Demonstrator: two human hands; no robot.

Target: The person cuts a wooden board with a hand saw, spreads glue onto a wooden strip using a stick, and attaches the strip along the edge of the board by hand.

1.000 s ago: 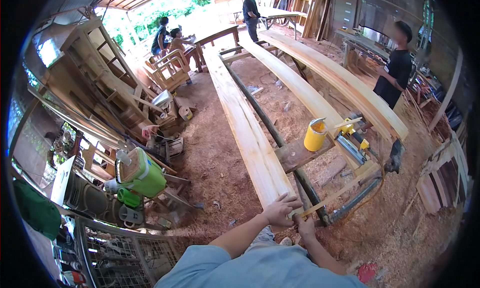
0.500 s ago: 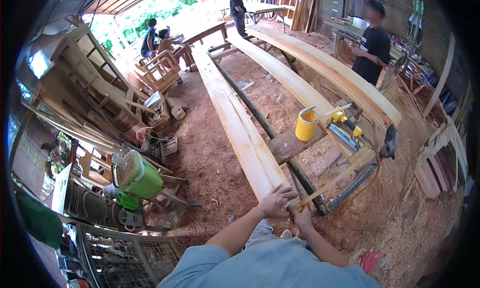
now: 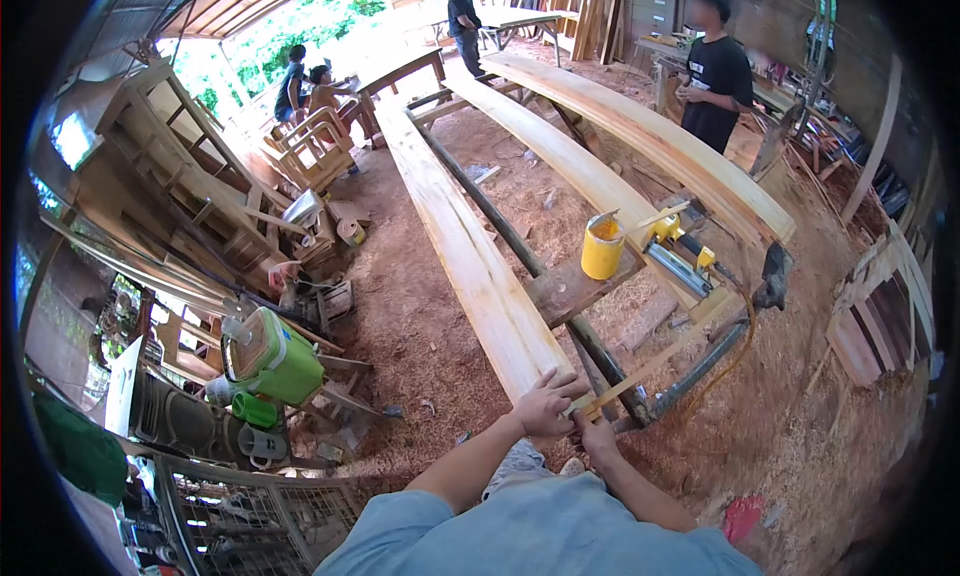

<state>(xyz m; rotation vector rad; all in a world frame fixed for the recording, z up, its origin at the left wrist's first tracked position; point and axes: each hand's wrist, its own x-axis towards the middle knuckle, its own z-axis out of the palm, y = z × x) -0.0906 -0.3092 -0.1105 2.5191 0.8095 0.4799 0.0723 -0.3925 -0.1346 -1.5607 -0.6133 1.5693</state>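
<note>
A long pale plank (image 3: 470,246) runs away from me, its near end just in front of my body. My left hand (image 3: 546,406) lies across that end, fingers spread over the top face. Beside it, at the corner of the end, my right hand (image 3: 598,440) is closed with the fingers pinched low. Whatever it grips is hidden. A thin wooden strip (image 3: 650,369) slants from beside my hands up to the right, its near tip close to my right fingers.
A yellow can (image 3: 602,248) stands on a crosspiece right of the plank. Beyond it a yellow power tool (image 3: 685,251) rests on a second plank (image 3: 560,151). A green cooler (image 3: 275,354) is at left. A person (image 3: 715,76) stands at right; others are farther back.
The view has shifted slightly, so the surroundings sit a little farther left. Both my hands stay at the plank end almost unmoved. The person at right has changed arm position.
</note>
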